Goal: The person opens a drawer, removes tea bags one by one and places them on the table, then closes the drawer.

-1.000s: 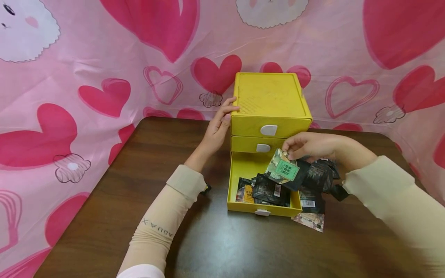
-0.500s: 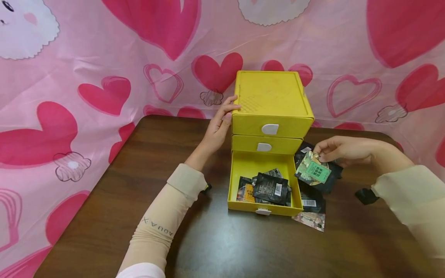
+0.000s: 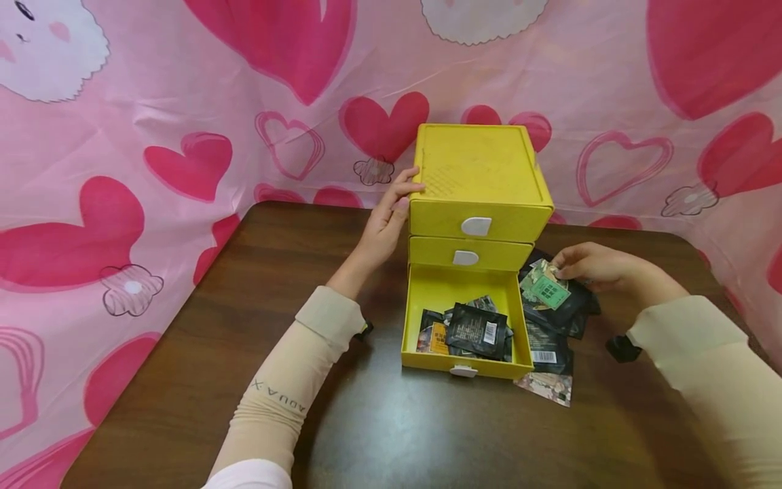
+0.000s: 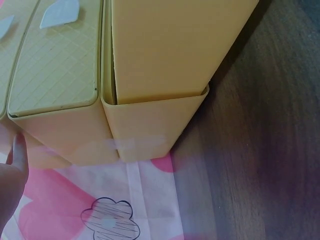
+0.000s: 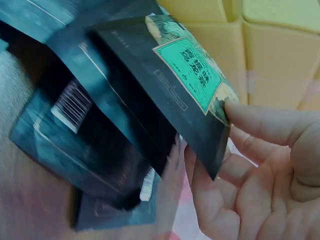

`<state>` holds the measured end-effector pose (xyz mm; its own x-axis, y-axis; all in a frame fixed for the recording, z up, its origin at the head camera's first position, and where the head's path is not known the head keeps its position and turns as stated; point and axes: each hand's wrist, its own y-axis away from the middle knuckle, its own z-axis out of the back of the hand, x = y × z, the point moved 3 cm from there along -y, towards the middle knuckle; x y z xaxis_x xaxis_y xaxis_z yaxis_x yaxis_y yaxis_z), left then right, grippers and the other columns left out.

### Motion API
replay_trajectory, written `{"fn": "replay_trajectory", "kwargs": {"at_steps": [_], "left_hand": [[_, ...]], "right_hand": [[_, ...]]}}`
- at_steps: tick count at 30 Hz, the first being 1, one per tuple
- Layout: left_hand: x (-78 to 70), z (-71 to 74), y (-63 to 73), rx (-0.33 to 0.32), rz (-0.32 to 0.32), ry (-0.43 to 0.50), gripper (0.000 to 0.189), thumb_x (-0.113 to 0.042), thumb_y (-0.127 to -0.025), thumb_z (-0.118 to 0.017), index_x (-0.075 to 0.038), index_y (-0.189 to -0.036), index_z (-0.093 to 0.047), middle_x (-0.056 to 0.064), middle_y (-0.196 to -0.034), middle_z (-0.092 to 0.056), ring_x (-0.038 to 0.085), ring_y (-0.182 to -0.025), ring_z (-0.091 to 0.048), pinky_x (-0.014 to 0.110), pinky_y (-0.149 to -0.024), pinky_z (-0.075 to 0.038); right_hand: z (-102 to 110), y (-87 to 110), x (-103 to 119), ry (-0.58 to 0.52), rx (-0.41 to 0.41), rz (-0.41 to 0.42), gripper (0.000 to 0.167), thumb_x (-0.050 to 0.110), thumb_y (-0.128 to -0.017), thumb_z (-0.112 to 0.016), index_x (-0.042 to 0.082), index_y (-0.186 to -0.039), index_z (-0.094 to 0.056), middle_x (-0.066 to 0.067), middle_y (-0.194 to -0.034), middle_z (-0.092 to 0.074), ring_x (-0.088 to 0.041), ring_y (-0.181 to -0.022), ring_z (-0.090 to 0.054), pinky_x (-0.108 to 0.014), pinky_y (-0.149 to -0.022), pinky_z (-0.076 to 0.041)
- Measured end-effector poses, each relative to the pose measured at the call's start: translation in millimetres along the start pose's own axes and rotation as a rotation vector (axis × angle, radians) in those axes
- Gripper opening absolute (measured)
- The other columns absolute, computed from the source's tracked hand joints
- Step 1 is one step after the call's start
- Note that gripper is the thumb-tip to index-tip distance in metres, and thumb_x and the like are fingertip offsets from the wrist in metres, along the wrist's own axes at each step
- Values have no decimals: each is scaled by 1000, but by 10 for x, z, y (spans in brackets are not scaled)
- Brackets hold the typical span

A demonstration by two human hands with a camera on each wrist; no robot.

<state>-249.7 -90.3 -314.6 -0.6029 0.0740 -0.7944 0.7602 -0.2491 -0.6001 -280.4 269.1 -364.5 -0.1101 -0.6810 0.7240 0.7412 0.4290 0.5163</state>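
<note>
My right hand (image 3: 601, 268) pinches a black sachet with a green label (image 3: 552, 293) by its edge, thumb against fingers. In the right wrist view, the held sachet (image 5: 187, 75) is tilted over other black sachets (image 5: 75, 135) lying on the table; whether it touches them is hard to tell. My left hand (image 3: 385, 224) rests on the left side of a yellow drawer unit (image 3: 479, 166), fingertips over its top edge. The unit's bottom drawer (image 3: 427, 365) is pulled out, with several sachets (image 3: 476, 331) inside. Above it, both upper drawers are closed.
A dark wooden table (image 3: 415, 435) lies under everything. Beside the pulled-out drawer, loose sachets (image 3: 544, 387) spread on the right. Pink heart-printed cloth (image 3: 293, 61) hangs behind the unit. Dark wrist gear (image 3: 623, 348) shows below the right cuff.
My right hand has carried the green-labelled sachet rightward from above the open drawer to over the pile beside it, then slightly lower. My left hand has kept its place on the unit.
</note>
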Motion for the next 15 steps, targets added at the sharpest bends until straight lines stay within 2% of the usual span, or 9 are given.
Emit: {"fn": "replay_trajectory", "kwargs": {"at_steps": [4, 7, 10, 13, 15], "left_hand": [[3, 2, 7, -6, -1, -4, 29, 8, -103, -32, 16, -128, -44, 29, -157, -27, 38, -150, -25, 35, -114, -39], [13, -4, 12, 0, -1, -4, 29, 8, -103, -32, 16, -128, -44, 29, -157, -27, 38, -150, -25, 45, -117, -36], [21, -11, 18, 11, 4, 0, 29, 8, -103, -32, 17, -128, -43, 29, -157, -27, 38, -150, -24, 50, -119, -33], [14, -7, 17, 11, 6, -1, 29, 7, -103, -32, 16, -129, -43, 28, -157, -26, 37, -150, -24, 47, -118, -35], [-1, 4, 14, 3, 1, -7, 29, 7, -103, -32, 16, -128, -43, 28, -157, -27, 37, -150, -24, 41, -116, -38]], "right_hand": [[-68, -46, 16, 91, -77, 23, 27, 5, -97, -55, -13, -116, -50, 4, -71, -48, -6, -51, -35, -21, -49, -36], [-82, -38, 5, 145, -142, 16, 29, 5, -96, -57, -16, -114, -52, 2, -76, -52, -9, -59, -43, -23, -53, -40], [-72, 7, 13, 194, -209, 6, 30, 6, -96, -57, -17, -114, -53, -6, -84, -59, -16, -70, -52, -27, -60, -48], [-56, 74, 103, 246, -255, 14, 30, 8, -98, -54, -16, -114, -54, -14, -91, -62, -21, -77, -57, -31, -66, -53], [-63, 115, 211, 275, -256, 36, 31, 11, -99, -54, -16, -115, -55, -15, -90, -62, -21, -79, -58, -32, -67, -54]]}}
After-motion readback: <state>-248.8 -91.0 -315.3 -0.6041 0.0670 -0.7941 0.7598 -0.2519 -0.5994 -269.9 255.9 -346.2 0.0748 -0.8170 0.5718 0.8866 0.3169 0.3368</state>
